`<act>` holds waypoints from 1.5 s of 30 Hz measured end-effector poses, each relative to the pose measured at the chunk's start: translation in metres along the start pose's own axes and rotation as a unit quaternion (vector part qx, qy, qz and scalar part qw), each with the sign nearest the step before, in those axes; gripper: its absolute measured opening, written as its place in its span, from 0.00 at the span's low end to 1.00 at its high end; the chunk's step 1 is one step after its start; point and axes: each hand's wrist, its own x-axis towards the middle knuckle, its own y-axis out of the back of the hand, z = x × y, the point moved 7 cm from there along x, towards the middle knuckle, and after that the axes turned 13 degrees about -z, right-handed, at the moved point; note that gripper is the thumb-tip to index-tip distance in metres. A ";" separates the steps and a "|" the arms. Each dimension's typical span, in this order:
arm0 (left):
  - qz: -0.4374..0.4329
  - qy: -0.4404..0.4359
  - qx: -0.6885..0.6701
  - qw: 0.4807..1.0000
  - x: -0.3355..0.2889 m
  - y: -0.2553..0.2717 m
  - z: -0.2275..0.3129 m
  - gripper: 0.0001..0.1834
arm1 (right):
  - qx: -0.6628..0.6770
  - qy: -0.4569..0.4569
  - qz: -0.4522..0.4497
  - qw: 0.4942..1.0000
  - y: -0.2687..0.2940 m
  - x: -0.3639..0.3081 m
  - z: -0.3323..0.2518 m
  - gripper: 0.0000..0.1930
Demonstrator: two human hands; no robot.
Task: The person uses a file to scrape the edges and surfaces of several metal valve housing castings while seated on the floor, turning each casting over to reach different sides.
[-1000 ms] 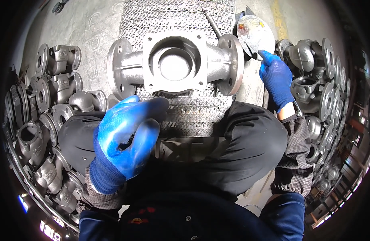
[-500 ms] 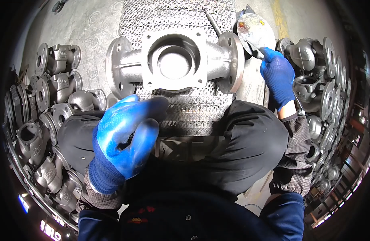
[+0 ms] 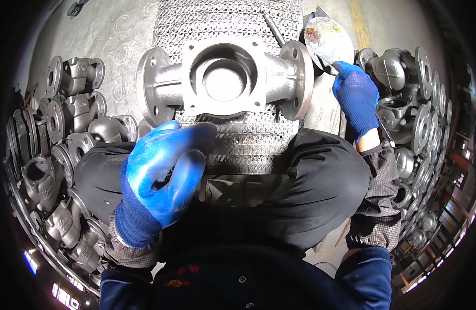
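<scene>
Currently on mat [image 3: 248, 142], mid-width: valve [image 3: 222, 85], bore up, long axis from left edge to right edge, reaching past both. Ahead and rightward of left hand [image 3: 158, 163], leftward of right hand [image 3: 355, 95]; closer to left. In left hand: loose curl, nothing visible. In right hand, past right edge: slim tool [image 3: 328, 68], tight grip, by plate [image 3: 328, 39]. Near right edge, behind valve: rod [image 3: 273, 27]. Off both sides: castings [image 3: 80, 111].

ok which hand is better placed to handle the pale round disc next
Likely the right hand: its fingers are beside the disc; the left hand is farther off, near the flanged casting.
</scene>
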 end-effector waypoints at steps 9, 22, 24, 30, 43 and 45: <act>0.046 -0.036 -0.028 0.998 -0.003 0.000 -0.002 0.14 | 0.010 0.061 0.091 0.994 -0.001 0.001 0.001 0.06; 0.035 -0.044 -0.017 0.998 -0.002 0.002 0.001 0.14 | -0.001 0.073 0.105 0.992 0.000 0.001 0.001 0.06; 0.032 -0.040 -0.027 0.998 -0.002 0.002 0.000 0.14 | 0.001 0.078 0.089 0.993 0.001 0.000 -0.002 0.06; 0.046 -0.055 -0.030 0.997 -0.004 0.000 -0.001 0.14 | 0.002 0.078 0.099 0.992 0.000 0.000 -0.001 0.06; 0.043 -0.068 -0.013 0.997 -0.002 0.000 0.001 0.14 | -0.018 0.048 0.068 0.996 0.000 0.003 0.000 0.06; 0.047 -0.058 -0.034 0.997 -0.003 0.001 0.000 0.14 | -0.016 0.050 0.087 0.995 0.002 0.003 0.000 0.06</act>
